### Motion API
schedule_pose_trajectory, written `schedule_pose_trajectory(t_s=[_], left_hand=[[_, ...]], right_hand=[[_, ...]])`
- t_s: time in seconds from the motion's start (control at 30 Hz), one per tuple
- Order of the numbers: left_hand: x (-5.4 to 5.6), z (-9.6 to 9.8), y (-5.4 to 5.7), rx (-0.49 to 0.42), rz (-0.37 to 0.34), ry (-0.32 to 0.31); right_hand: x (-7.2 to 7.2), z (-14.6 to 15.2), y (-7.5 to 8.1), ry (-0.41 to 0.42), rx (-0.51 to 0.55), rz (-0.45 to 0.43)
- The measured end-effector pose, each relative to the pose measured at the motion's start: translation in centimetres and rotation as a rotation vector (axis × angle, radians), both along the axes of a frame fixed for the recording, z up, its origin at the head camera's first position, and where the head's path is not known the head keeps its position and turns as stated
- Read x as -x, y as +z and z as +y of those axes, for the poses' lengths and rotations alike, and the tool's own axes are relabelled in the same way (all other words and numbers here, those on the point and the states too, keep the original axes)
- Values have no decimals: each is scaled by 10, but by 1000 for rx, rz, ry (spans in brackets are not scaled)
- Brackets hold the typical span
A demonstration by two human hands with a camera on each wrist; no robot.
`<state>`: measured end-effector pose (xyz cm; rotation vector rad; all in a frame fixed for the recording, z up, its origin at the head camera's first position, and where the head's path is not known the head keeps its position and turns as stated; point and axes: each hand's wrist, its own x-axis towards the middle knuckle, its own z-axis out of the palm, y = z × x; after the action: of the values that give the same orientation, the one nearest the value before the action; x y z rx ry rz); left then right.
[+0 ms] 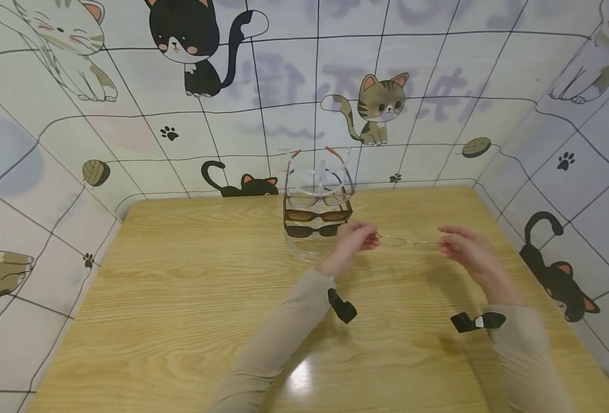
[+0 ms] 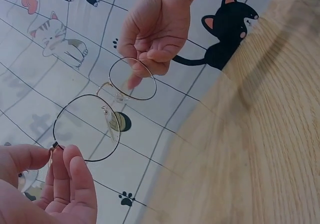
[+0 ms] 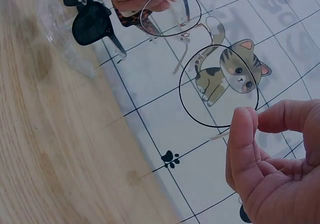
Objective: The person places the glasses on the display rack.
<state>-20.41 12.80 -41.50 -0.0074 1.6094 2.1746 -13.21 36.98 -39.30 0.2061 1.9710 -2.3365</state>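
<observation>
A pair of thin wire-rimmed eyeglasses [image 1: 393, 241] with round lenses is held up over the table between both hands. My left hand [image 1: 353, 244] pinches one outer end of the frame between thumb and fingers, as the left wrist view shows close up at the hinge. At the opposite end, my right hand [image 1: 467, 249] pinches the other hinge with thumb and forefinger. The round rims [image 3: 219, 86] look dark in the wrist views, with a thin bridge and nose pads between them. Just behind my left hand stands a clear eyewear stand [image 1: 304, 252].
On the stand sit black sunglasses [image 1: 300, 231], brown-framed glasses [image 1: 309, 215] and a clear-lensed pair [image 1: 304, 201], stacked one above another. The wooden table [image 1: 180, 298] ends at a cat-patterned wall covering [image 1: 294, 80] at the back and sides.
</observation>
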Motion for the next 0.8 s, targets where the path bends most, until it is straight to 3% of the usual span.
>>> schedule_pose_trajectory(t_s=[0.43, 0.8], left_hand=[[-5, -2, 25, -81, 12, -15], [-8, -4, 45, -101, 22, -8]], right_hand=[[-4, 1, 15, 50, 99, 115], [-7, 1, 32, 89, 138, 137]])
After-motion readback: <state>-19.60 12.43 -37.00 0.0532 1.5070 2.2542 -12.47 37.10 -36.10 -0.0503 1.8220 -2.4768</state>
